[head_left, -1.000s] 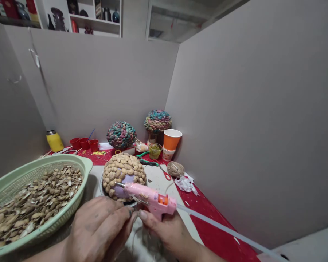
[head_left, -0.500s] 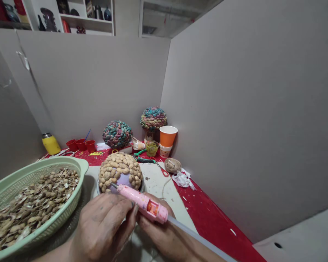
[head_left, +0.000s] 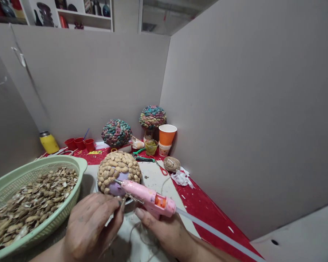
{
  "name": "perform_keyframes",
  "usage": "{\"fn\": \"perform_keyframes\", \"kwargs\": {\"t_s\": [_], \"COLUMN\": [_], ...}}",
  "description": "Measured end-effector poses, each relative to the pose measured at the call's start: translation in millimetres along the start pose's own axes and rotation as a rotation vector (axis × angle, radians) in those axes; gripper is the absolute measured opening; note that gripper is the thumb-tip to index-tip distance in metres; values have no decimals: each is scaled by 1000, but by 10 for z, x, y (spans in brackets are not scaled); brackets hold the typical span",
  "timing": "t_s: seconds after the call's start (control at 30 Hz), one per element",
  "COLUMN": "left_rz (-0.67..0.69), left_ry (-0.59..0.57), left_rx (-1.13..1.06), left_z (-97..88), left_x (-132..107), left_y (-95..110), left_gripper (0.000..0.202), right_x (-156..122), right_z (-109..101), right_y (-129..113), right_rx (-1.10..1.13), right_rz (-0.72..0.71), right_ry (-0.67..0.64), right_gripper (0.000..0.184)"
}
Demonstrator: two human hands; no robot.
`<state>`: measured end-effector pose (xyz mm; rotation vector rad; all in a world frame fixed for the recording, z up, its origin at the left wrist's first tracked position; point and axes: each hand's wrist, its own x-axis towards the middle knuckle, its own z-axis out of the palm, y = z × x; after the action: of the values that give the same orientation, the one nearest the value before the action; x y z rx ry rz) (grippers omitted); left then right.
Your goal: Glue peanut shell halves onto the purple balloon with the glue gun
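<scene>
My right hand (head_left: 164, 229) is wrapped round the grip of a pink hot glue gun (head_left: 144, 193). A long translucent glue stick (head_left: 207, 226) runs out of its back, past my forearm. The metal nozzle points left, at a lilac patch on a ball (head_left: 119, 169) otherwise covered in peanut shells. That ball rests in a shallow dish (head_left: 97, 187), mostly hidden under it. Just below and left of the gun, my left hand (head_left: 93, 222) is closed in a pinch; whatever lies between thumb and fingers is too small to make out.
At left stands a green basket (head_left: 83, 165) full of peanut shells (head_left: 38, 207). Behind are two coloured shell-covered balls (head_left: 116, 133) (head_left: 153, 117), red cups (head_left: 79, 143), an orange paper cup (head_left: 167, 135), scissors (head_left: 163, 169), a twine ball (head_left: 171, 164) and crumpled tissue (head_left: 182, 179). Grey panels enclose the table.
The glue gun has shifted slightly right, its nozzle now over the lilac patch. My left hand has drawn down and left, away from the gun, and more of the lilac patch shows.
</scene>
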<state>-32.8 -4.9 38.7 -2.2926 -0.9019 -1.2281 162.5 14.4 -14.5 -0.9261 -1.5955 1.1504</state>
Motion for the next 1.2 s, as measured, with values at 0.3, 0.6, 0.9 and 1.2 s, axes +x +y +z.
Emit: {"fn": "perform_keyframes", "kwargs": {"t_s": [0.3, 0.6, 0.9, 1.2], "left_rz": [54, 78, 41, -290], "left_ry": [7, 7, 5, -251], "left_rx": [18, 56, 154, -45], "left_z": [103, 94, 32, -229], "left_x": [-25, -48, -109, -303], "left_y": [23, -10, -171, -249], "left_gripper": [10, 12, 11, 8], "right_x": [16, 10, -9, 8], "right_z": [18, -18, -42, -37], "right_y": [-70, -106, -84, 21], "right_rx": [62, 3, 5, 8], "right_rz": [9, 10, -14, 55], "right_ry": [-74, -69, -87, 54], "right_gripper": [40, 33, 30, 38]}}
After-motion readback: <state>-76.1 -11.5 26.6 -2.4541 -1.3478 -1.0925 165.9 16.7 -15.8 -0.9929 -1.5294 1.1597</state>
